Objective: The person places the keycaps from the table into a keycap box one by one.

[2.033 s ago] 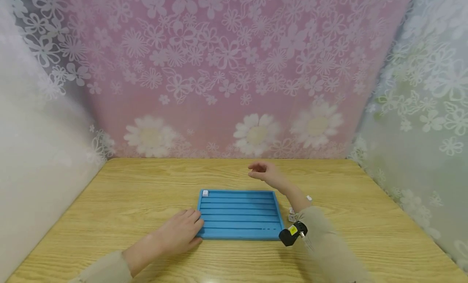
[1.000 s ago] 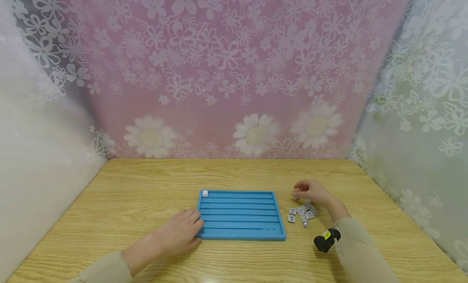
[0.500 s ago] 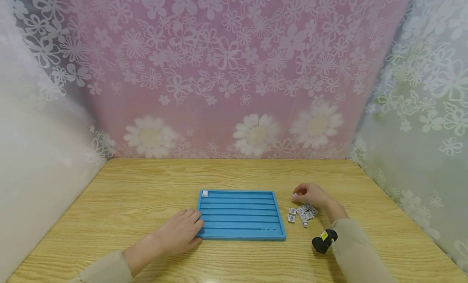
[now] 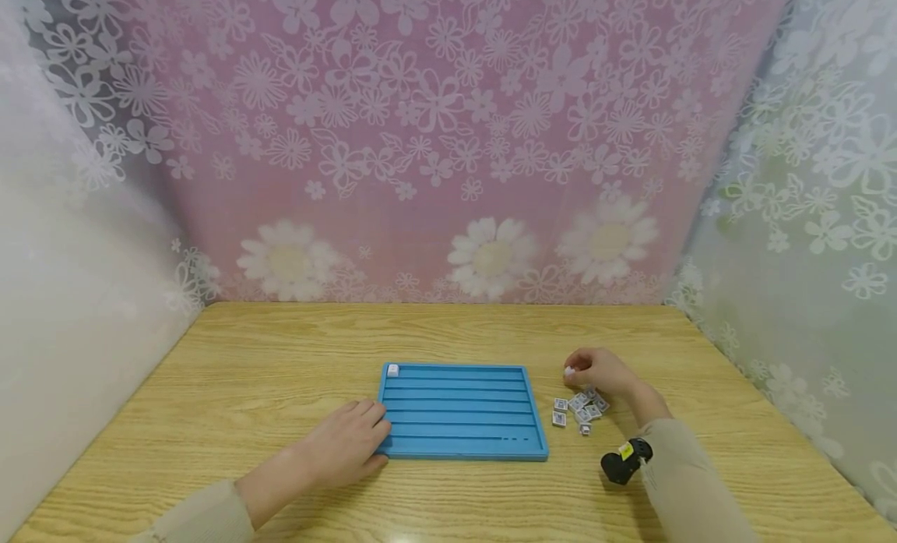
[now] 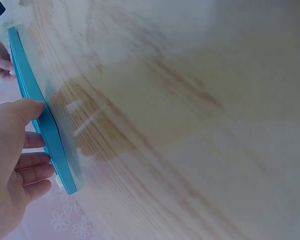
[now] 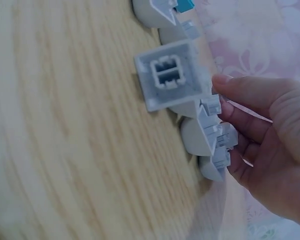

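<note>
Left hand (image 4: 346, 443) flat against tray (image 4: 462, 410), right hand (image 4: 603, 371) pinching keycap (image 4: 570, 371)

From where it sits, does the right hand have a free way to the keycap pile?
Probably yes: the right hand hovers right at the keycap pile beside the blue tray, with nothing between them; its fingers already touch one cap.

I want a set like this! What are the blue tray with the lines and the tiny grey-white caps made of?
The flat blue ridged tray looks like moulded plastic: one even colour, smooth matte ridges, thin rim. The small grey-white keycaps also look like plastic: hollow underside with a moulded cross socket, dull smooth walls. The light wooden table shows wood grain, perhaps laminate.
</note>
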The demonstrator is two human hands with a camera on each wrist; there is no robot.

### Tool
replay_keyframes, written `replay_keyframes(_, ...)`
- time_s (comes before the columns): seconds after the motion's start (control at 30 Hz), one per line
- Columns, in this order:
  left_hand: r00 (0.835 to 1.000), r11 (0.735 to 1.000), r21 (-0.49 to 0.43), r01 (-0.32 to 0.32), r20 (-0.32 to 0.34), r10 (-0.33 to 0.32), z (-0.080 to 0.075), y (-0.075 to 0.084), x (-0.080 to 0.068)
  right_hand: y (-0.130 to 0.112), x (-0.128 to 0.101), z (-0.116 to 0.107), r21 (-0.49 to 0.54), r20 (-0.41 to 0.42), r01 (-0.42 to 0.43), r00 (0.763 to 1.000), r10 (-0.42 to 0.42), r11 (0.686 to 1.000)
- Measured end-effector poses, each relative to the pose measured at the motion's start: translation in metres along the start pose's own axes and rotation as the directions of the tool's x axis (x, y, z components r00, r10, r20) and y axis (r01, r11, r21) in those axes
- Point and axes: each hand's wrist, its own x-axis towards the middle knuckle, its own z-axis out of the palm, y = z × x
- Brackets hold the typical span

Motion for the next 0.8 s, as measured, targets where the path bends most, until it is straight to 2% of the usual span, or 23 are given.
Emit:
replay_keyframes(0.2, 1.0, 1.0, -0.011, 0.004, 0.005, -0.004, 0.0, 0.0, 0.001, 0.0, 0.003, -0.003, 0.044, -0.021, 0.015, 1.0, -0.014, 0.999)
replay_keyframes(0.4, 1.0, 1.0, 0.0, -0.002, 0.003, 0.002, -0.004, 0.0, 0.002, -0.014, 0.006, -0.005, 0.055, -0.039, 0.032, 0.999, -0.03, 0.998)
replay_keyframes(0.57, 1.0, 1.0, 0.019, -0.005, -0.006, 0.005, -0.005, 0.001, 0.002, -0.028, 0.009, -0.003, 0.034, -0.026, 0.068, 0.997, -0.067, 0.997)
replay_keyframes(0.8, 1.0, 1.0, 0.008, -0.006, -0.009, 0.006, -0.003, 0.001, 0.001, -0.041, 0.01, 0.005, 0.108, -0.004, 0.082, 0.997, -0.082, 0.991)
